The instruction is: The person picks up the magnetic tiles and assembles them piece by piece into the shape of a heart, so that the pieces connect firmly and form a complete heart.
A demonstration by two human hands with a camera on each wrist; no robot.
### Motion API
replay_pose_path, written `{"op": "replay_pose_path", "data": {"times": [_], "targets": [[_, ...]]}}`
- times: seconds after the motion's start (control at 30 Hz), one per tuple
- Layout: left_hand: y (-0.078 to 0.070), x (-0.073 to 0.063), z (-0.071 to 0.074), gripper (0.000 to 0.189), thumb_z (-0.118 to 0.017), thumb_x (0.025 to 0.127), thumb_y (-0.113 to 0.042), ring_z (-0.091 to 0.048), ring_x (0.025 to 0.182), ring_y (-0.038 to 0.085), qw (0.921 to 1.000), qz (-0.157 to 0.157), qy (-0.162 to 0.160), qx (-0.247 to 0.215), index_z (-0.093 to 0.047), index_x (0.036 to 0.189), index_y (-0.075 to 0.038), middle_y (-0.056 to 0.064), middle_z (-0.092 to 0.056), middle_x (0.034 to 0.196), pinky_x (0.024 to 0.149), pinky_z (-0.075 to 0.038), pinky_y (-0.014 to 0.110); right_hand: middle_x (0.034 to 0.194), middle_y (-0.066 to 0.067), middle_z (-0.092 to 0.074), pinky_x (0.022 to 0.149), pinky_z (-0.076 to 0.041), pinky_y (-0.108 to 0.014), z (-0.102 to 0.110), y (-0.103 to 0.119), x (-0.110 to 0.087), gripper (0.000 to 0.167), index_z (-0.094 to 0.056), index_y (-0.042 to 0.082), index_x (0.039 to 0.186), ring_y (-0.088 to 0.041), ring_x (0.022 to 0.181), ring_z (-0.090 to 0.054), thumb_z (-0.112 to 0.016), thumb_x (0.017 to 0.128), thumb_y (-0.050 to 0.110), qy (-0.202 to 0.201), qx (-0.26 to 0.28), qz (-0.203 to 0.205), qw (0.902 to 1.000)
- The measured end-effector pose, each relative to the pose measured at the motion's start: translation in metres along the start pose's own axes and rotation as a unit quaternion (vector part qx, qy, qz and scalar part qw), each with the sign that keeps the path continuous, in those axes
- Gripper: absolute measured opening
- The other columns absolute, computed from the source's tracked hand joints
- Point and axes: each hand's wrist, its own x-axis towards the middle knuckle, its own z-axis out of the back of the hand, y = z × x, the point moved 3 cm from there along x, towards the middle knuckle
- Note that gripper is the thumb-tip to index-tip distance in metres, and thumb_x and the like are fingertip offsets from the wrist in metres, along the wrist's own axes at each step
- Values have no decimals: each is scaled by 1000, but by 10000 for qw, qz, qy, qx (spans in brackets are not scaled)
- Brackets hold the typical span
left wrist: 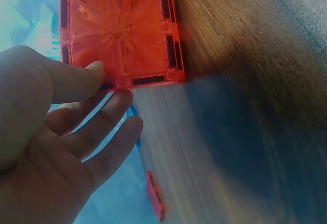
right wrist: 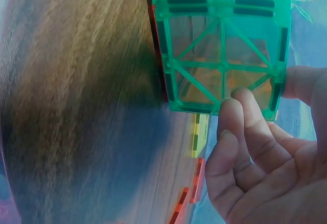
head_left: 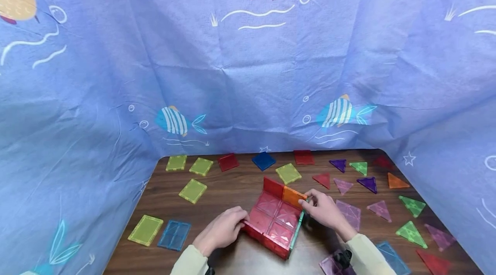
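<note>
A box-like build of magnetic tiles stands at the table's middle, with a red floor of several squares. Along its near side runs a low red wall; green tiles form the right side. At the back, a red tile stands upright beside an orange tile. My left hand pinches the left end of the near wall, its thumb over a corner of the red tile. With thumb and index finger, my right hand holds the orange tile's right end, at the green corner.
Yellow squares and a blue window-like tile lie to the left. Red and blue squares line the back edge. Purple, green, red and orange triangles spread over the right side. A blue fish-print cloth hangs around the table.
</note>
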Motion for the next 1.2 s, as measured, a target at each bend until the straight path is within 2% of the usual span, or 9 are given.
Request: {"op": "replay_pose_path", "data": {"times": [0.23, 0.33, 0.43, 0.57, 0.67, 0.77, 0.97, 1.1, 1.2], "targets": [[3, -3, -1, 14, -67, 93, -1, -60, 87, 9, 9987, 318, -370, 152, -68, 97, -15, -4, -62, 94, 79, -54, 26, 65, 4, -56, 58, -39, -27, 2, 6, -5, 19, -65, 12, 90, -11, 58, -48, -73, 92, 30, -239, -507, -135, 9983], [1, -7, 0, 17, -67, 92, -5, -63, 90, 15, 9915, 912, -815, 434, -65, 107, -13, -1, -62, 97, 74, -55, 34, 63, 5, -56, 55, -38, -28, 4, 9, -9, 19, -64, 15, 82, -12, 57, -47, -73, 91, 29, -259, -902, -104, 9955], [-3, -12, 1, 12, -65, 94, -14, -64, 78, 22, 9764, 1734, -1203, 467, -61, 104, -11, 1, -61, 88, 60, -51, 40, 61, 6, -54, 51, -36, -29, 5, 11, -13, 20, -62, 17, 79, -12, 54, -46, -73, 90, 29, -265, -1268, -50, 9916], [-12, -17, -1, 28, -58, 100, -38, -63, 65, 27, 9595, 2661, -923, -73, -59, 91, -11, 3, -61, 73, 55, -46, 41, 57, 5, -49, 47, -31, -29, 5, 14, -18, 20, -60, 18, 77, -12, 50, -43, -72, 89, 29, -286, -1630, -30, 9862], [-21, -17, -7, 52, -52, 99, -56, -70, 76, 35, 9499, 3016, -506, -646, -66, 100, -6, 13, -71, 81, 63, -52, 46, 55, 4, -47, 45, -29, -29, 3, 18, -23, 22, -58, 18, 74, -13, 49, -42, -72, 87, 29, -235, -1831, -66, 9828], [-25, -15, -12, 62, -55, 97, -59, -71, 81, 32, 9410, 3173, -443, -1092, -66, 112, 0, 12, -72, 81, 67, -53, 47, 56, 4, -47, 45, -30, -30, 0, 25, -29, 26, -55, 19, 71, -14, 49, -43, -72, 85, 30, -69, -2051, -35, 9787], [-18, -13, -13, 36, -65, 94, -32, -58, 47, 9, 9340, 3027, -779, -1732, -64, 106, 2, -9, -54, 46, 51, -47, 30, 55, 6, -46, 49, -29, -31, -5, 41, -33, 39, -52, 20, 61, -14, 52, -43, -76, 86, 39, 563, -2178, -90, 9743], [-11, -9, -12, 35, -64, 93, -21, -55, 36, 9, 9273, 3038, -867, -2007, -64, 115, 6, -8, -57, 48, 44, -45, 29, 53, 7, -45, 48, -28, -28, -7, 42, -31, 41, -51, 19, 58, -12, 50, -42, -74, 88, 36, 1071, -1872, -68, 9764], [-8, -7, -10, 36, -63, 93, -17, -51, 36, 5, 9311, 2960, -963, -1900, -64, 119, 8, -9, -58, 52, 43, -43, 27, 53, 6, -51, 48, -32, -28, -5, 45, -30, 39, -54, 18, 61, -11, 48, -47, -72, 90, 37, 1777, -1537, -2, 9720]]}}
